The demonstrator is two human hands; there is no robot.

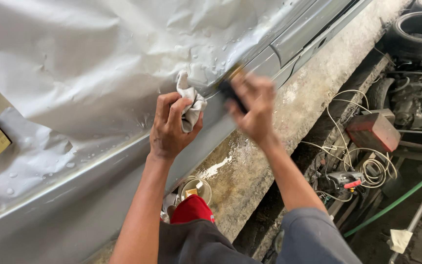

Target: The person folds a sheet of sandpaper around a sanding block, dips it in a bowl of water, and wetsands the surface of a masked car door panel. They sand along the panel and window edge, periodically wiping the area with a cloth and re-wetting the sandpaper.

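My left hand (170,128) grips a crumpled white rag (190,105) and presses it against a grey car body panel (98,195). Just to its right, my right hand (254,105) is blurred with motion and holds a dark sanding block (231,90) against the same panel. White masking paper (74,63) with water drops covers the panel above both hands. The lower strip of the panel is bare and wet.
A concrete ledge (269,142) runs under the car. A small bucket (196,188) stands below my arms. To the right lie tangled white cables (362,168), a red-brown box (373,132), a green hose (396,200), tyres (418,29) and a power tool (342,181).
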